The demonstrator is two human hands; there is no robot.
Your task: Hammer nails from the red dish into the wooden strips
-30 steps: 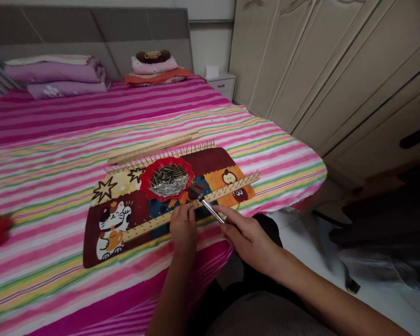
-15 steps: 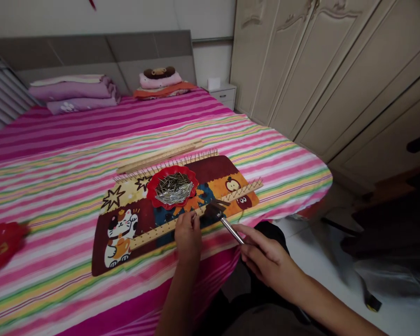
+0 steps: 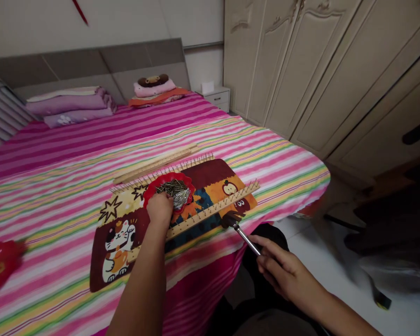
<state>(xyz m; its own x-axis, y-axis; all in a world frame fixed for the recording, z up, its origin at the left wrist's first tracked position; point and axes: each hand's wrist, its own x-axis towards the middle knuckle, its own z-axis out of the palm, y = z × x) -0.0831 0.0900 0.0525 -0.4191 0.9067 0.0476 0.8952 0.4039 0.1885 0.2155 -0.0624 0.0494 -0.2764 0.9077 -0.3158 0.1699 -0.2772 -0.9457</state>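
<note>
My left hand [image 3: 160, 208] reaches over the near left rim of a red scalloped bowl [image 3: 150, 192], its curled fingers down at the metal nails [image 3: 179, 191] inside. Whatever is between those fingertips is hidden. My right hand [image 3: 279, 266] is wrapped around the handle of a hammer [image 3: 247, 240]; its dark head [image 3: 231, 218] hovers by the near edge of a wooden strip [image 3: 210, 211]. Nails stand up in a row along that strip, densest at its right end. Under the strip and bowl lies a patterned mat [image 3: 210, 172] with a cat drawing.
Behind the bowl lies another wooden strip [image 3: 199, 162] full of upright nails, and beyond it plain wooden strips [image 3: 157, 162]. A red object [image 3: 2, 266] sits at the left on the striped bedspread [image 3: 56, 224]. The bed's edge drops to the floor near my right hand.
My left hand has moved from the near wooden strip up and left to the bowl of nails. My right hand has drawn the hammer slightly right and down, away from the strip.
</note>
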